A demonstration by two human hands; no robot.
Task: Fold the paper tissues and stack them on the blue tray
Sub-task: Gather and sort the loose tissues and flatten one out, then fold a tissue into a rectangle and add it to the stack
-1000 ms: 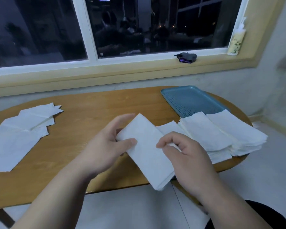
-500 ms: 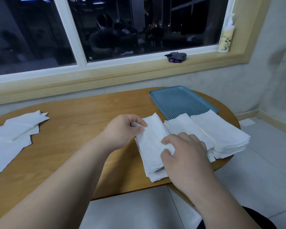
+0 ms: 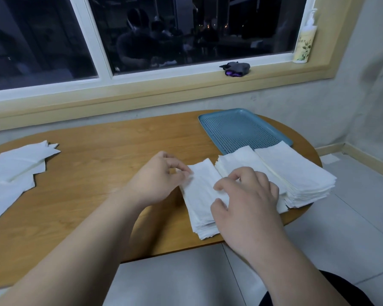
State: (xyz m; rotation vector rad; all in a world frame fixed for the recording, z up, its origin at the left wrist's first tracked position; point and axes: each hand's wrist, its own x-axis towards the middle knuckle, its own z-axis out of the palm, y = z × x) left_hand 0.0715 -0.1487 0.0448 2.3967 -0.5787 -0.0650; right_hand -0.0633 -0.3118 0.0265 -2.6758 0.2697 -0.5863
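At the left, white loose tissues [image 3: 13,171] are spread flat on the wooden table [image 3: 111,146], partly cut off by the frame. The far corner of a white, long and narrow folded tissue [image 3: 199,195] is pinched by the curled fingers of the left hand [image 3: 157,180]. This tissue lies on top of a small pile at the table's near edge. It is pressed by the bent fingertips of the right hand [image 3: 245,199], and nothing is gripped there. Two thicker stacks [image 3: 296,173] cover the near end of the blue tray [image 3: 241,129]. On the bottle [image 3: 304,45] a floral label is seen, but its writing cannot be read.
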